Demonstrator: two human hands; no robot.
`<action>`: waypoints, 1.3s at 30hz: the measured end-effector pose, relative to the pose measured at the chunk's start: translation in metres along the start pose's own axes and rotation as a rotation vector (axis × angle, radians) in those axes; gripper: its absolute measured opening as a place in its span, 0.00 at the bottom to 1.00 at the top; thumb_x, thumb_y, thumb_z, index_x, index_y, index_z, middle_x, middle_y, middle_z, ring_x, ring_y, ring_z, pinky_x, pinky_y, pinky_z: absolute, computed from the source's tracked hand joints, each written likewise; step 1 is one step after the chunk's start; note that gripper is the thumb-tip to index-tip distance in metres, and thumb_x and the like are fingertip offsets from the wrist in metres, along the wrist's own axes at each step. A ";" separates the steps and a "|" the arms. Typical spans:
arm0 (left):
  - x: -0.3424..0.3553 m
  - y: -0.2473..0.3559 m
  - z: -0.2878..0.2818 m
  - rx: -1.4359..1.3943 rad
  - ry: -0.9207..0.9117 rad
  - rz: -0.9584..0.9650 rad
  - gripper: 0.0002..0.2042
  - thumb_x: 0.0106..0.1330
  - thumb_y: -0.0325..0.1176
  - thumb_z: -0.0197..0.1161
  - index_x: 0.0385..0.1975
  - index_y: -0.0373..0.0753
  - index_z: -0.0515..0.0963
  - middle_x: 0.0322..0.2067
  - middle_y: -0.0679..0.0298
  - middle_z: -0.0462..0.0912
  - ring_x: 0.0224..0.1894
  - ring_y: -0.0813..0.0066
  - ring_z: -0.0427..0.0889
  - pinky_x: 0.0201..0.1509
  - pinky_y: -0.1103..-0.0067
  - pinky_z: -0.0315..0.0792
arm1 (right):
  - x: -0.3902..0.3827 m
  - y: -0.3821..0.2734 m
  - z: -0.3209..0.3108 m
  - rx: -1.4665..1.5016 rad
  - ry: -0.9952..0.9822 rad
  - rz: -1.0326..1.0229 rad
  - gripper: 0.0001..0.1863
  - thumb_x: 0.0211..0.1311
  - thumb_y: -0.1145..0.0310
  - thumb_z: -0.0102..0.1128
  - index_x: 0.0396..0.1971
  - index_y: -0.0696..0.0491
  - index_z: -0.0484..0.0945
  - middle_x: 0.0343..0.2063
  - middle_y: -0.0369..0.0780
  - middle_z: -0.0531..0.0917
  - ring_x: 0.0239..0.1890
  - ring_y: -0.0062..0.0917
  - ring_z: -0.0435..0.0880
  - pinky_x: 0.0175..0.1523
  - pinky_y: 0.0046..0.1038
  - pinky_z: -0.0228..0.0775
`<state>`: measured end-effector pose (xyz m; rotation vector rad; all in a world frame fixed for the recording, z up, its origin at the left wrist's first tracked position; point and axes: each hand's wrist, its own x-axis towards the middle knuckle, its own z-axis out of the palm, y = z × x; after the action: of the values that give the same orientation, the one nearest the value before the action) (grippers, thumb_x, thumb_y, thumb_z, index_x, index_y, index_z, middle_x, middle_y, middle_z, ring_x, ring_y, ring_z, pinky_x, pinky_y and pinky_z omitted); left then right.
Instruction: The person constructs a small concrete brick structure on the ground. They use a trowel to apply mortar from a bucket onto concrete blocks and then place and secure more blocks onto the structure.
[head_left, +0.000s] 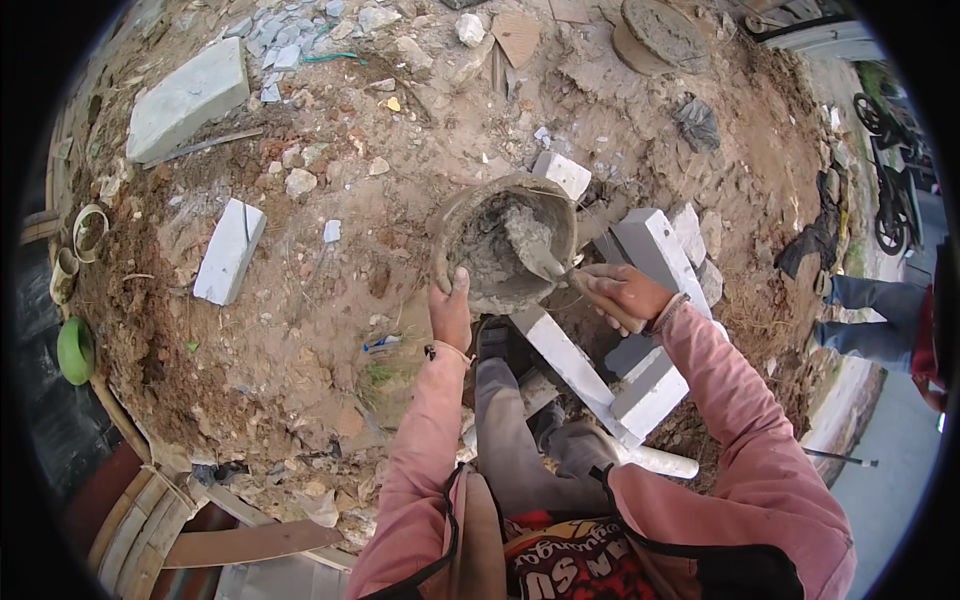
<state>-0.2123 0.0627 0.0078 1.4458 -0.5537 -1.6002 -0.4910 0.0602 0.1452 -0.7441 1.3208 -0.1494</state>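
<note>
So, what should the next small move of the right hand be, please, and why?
Probably a gentle lift of the trowel, with its blade kept level: the right hand holds it, wet-looking grey mix seems heaped on its blade inside the bucket, and the left hand holds the bucket at its near-left side.

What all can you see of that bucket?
The bucket is round, mouth up, caked grey-brown, its material hard to tell. Thick grey mix lies inside. The left hand grips its near-left rim; a trowel in the right hand reaches in over the near-right side. Whether it rests on anything is unclear.
</note>
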 end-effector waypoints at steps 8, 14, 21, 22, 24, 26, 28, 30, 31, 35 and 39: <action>0.005 -0.022 0.011 -0.011 -0.051 0.012 0.21 0.70 0.37 0.59 0.58 0.34 0.68 0.49 0.60 0.76 0.45 0.72 0.78 0.44 0.77 0.75 | 0.035 0.004 0.018 0.079 -0.164 0.178 0.17 0.69 0.62 0.47 0.50 0.55 0.74 0.19 0.39 0.77 0.15 0.24 0.78 0.17 0.27 0.72; 0.004 -0.003 0.017 0.123 0.007 -0.024 0.25 0.69 0.36 0.60 0.63 0.32 0.65 0.55 0.59 0.75 0.53 0.71 0.73 0.60 0.77 0.65 | 0.012 -0.003 -0.014 -1.539 0.335 -0.488 0.25 0.60 0.69 0.53 0.59 0.58 0.67 0.28 0.48 0.81 0.23 0.32 0.84 0.24 0.32 0.74; -0.006 0.006 0.031 0.274 -0.071 0.195 0.30 0.70 0.36 0.58 0.69 0.34 0.56 0.64 0.56 0.68 0.61 0.71 0.69 0.65 0.77 0.60 | 0.051 0.025 0.001 -1.405 0.017 -0.069 0.20 0.58 0.72 0.50 0.48 0.68 0.72 0.26 0.51 0.81 0.27 0.41 0.85 0.27 0.37 0.75; -0.006 0.003 0.026 0.290 -0.097 0.213 0.31 0.70 0.36 0.58 0.69 0.34 0.56 0.64 0.56 0.68 0.61 0.71 0.69 0.65 0.77 0.60 | 0.051 0.022 0.004 -1.190 -0.027 -0.031 0.19 0.59 0.70 0.50 0.48 0.65 0.73 0.24 0.48 0.81 0.25 0.37 0.83 0.26 0.35 0.74; -0.004 0.002 0.012 0.319 -0.146 0.207 0.30 0.70 0.36 0.58 0.69 0.34 0.57 0.64 0.57 0.68 0.60 0.70 0.70 0.65 0.76 0.61 | 0.045 0.005 0.010 -0.759 -0.121 0.028 0.17 0.63 0.65 0.52 0.47 0.60 0.75 0.21 0.42 0.79 0.22 0.30 0.80 0.24 0.31 0.73; -0.006 0.004 0.004 0.319 -0.215 0.146 0.29 0.70 0.37 0.58 0.68 0.34 0.58 0.62 0.57 0.69 0.58 0.69 0.72 0.64 0.76 0.63 | 0.037 -0.003 0.013 -0.331 -0.199 0.104 0.16 0.66 0.60 0.53 0.47 0.55 0.77 0.19 0.37 0.78 0.18 0.23 0.77 0.21 0.27 0.72; -0.013 0.015 0.004 0.119 -0.204 -0.081 0.26 0.71 0.38 0.57 0.65 0.33 0.61 0.58 0.58 0.72 0.56 0.70 0.73 0.62 0.76 0.66 | 0.034 0.002 0.020 0.102 -0.207 0.090 0.16 0.66 0.63 0.54 0.49 0.54 0.74 0.22 0.37 0.78 0.17 0.21 0.76 0.19 0.24 0.71; -0.016 0.021 0.016 -0.035 -0.201 -0.198 0.24 0.71 0.38 0.58 0.62 0.32 0.64 0.54 0.60 0.74 0.53 0.71 0.74 0.59 0.76 0.69 | 0.040 0.034 0.016 0.560 -0.214 0.010 0.18 0.67 0.62 0.53 0.53 0.53 0.69 0.29 0.38 0.78 0.17 0.19 0.75 0.17 0.21 0.70; -0.018 0.024 0.017 -0.071 -0.192 -0.201 0.24 0.71 0.39 0.58 0.60 0.32 0.65 0.52 0.60 0.74 0.51 0.73 0.75 0.57 0.77 0.70 | 0.040 0.039 0.018 0.749 -0.243 0.013 0.19 0.67 0.62 0.52 0.53 0.54 0.69 0.28 0.39 0.78 0.17 0.19 0.76 0.16 0.21 0.71; -0.012 0.011 0.018 -0.102 -0.075 -0.022 0.23 0.71 0.41 0.58 0.57 0.31 0.67 0.50 0.61 0.74 0.48 0.75 0.74 0.52 0.77 0.71 | 0.013 0.043 0.034 1.012 -0.282 -0.010 0.22 0.69 0.59 0.47 0.58 0.55 0.66 0.28 0.41 0.77 0.17 0.20 0.76 0.16 0.21 0.71; -0.028 0.028 0.047 -0.062 -0.013 -0.112 0.21 0.71 0.39 0.57 0.58 0.32 0.66 0.48 0.60 0.76 0.44 0.72 0.78 0.47 0.72 0.77 | -0.008 0.044 0.010 0.319 0.004 -0.007 0.23 0.69 0.60 0.47 0.59 0.56 0.65 0.27 0.40 0.77 0.16 0.21 0.76 0.17 0.23 0.71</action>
<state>-0.2502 0.0613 0.0559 1.4427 -0.4330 -1.7004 -0.4973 0.1015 0.1275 -0.4772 1.2600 -0.3587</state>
